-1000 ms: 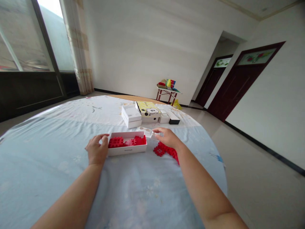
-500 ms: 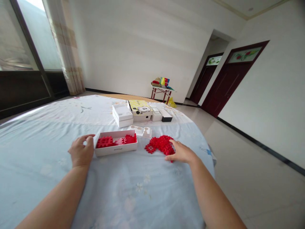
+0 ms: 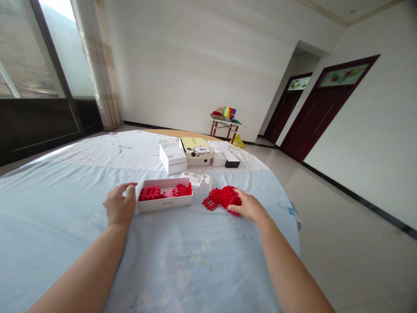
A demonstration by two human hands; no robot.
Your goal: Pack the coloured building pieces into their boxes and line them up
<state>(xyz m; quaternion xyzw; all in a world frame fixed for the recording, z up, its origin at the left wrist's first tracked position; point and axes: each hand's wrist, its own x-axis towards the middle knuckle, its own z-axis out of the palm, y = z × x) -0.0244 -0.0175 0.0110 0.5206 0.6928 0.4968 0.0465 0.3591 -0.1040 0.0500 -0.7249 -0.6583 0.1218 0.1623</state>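
Observation:
A long white box [image 3: 166, 203] without its lid stands on the tablecloth, with several red interlocking plastic building pieces [image 3: 150, 192] inside. Beside its left end is my left hand [image 3: 120, 205], fingers bent and apart, holding nothing; whether a fingertip touches the box I cannot tell. To the right of the box lies a loose pile of more red building pieces [image 3: 224, 196]. My right hand [image 3: 249, 206] has its thumb and fingers around the right edge of this pile, gripping pieces there. Its far fingers are partly hidden.
Behind the box lies a pale moulded tray [image 3: 198, 179]. Farther back stand white boxes [image 3: 172, 157], a yellow cartoon-patterned box [image 3: 197, 150] and a black-and-white box [image 3: 232, 161]. The round table's cloth [image 3: 182, 261] ends at the right edge.
My right thumb and fingers have drawn closer on the red pile, and its lower right edge has been gathered in. My left hand stays beside the box. The whole view has shifted slightly.

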